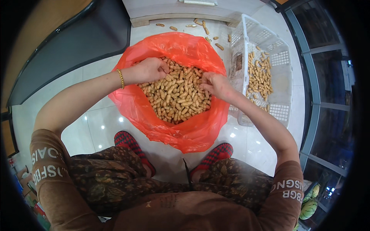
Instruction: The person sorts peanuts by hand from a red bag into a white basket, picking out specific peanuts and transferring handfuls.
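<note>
An open red plastic bag (179,135) full of unshelled peanuts (180,98) stands on the floor between and beyond my feet. My left hand (151,70) is over the left upper part of the peanuts, its fingers bent down at them; whether a peanut is between the fingertips cannot be told. At the right side of the bag's mouth, my right hand (215,83) has its thumb and fingers at the edge of the peanuts. Its fingertips are partly hidden, so what they hold is unclear. A yellow beaded bracelet (120,78) circles my left wrist.
Right of the bag is a white plastic crate (281,78) with more peanuts (258,75) inside. Several loose peanuts (219,46) lie on the tiled floor beyond the bag, near a pale cabinet (185,8). A dark panel (86,49) stands at the upper left. Watermelons (308,208) are at the lower right.
</note>
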Tool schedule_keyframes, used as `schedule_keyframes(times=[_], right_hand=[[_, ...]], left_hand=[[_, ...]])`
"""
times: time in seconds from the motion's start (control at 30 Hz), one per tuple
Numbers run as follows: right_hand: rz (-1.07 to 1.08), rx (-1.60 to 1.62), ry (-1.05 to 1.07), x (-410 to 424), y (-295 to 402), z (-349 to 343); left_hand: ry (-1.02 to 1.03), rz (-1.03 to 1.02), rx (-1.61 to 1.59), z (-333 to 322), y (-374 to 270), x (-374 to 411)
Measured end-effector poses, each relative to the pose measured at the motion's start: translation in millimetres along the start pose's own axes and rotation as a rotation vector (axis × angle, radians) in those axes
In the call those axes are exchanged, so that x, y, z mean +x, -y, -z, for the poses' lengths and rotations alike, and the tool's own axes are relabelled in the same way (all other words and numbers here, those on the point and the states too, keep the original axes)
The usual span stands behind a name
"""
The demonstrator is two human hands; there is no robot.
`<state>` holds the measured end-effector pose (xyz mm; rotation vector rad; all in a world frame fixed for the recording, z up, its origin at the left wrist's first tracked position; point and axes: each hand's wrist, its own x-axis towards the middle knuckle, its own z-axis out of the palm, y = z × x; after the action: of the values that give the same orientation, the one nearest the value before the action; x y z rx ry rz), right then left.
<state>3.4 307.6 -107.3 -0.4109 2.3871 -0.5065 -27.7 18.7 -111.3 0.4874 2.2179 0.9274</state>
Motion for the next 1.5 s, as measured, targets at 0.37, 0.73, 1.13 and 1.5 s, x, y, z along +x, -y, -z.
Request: schedule_keyframes(times=[0.37, 0.73, 1.13, 1.5], right_hand=[[0.281, -0.067, -0.09, 48.8, -3.0, -11.7], [0.32, 0.396, -0.224, 89.9, 31.4, -8.8], [0.268, 0.214, -0.187, 96.3, 41.1, -9.4], [0.184, 0.665, 0.285, 100.2, 99.0, -7.1]], left_hand=[[-0.493, -0.213, 0.17, 63.5, -33.6, 22.0], [-0.283, -0.105, 0.127, 49.5, -13.1, 17.4], [-0.15, -0.161, 0.229, 18.0, 22.9, 25.4], [-0.124, -0.185, 0.238, 13.1, 68.9, 0.6]])
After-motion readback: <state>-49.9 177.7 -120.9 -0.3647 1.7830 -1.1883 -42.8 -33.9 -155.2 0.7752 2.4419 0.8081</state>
